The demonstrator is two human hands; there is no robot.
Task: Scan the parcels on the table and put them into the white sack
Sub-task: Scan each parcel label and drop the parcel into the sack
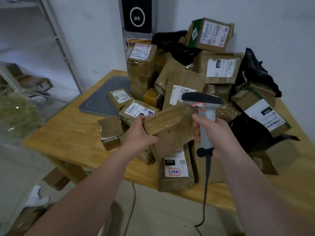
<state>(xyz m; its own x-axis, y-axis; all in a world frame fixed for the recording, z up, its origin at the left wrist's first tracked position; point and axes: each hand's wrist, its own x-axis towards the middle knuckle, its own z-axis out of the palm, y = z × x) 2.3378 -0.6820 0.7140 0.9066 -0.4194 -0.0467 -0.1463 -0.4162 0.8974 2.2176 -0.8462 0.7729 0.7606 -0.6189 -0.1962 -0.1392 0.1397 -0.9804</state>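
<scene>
Wooden table [68, 133] against a pale wall, corner of a room.

- Pile of parcels [219, 67]: brown taped boxes with white labels, heaped on the table's far and right parts, black bags [255, 72] among them.
- Grey flat pad [102, 99]: on the table, left of the pile.
- Labelled box "032" [175, 167]: at the near table edge.
- Left hand [136, 135]: fingers curled round a brown taped parcel [170, 126], held tilted above the table, in front of the pile.
- Right hand [221, 133]: wrapped round the handle of a grey scanner [207, 120], head just beside the held parcel; cable [206, 184] hanging below.
</scene>
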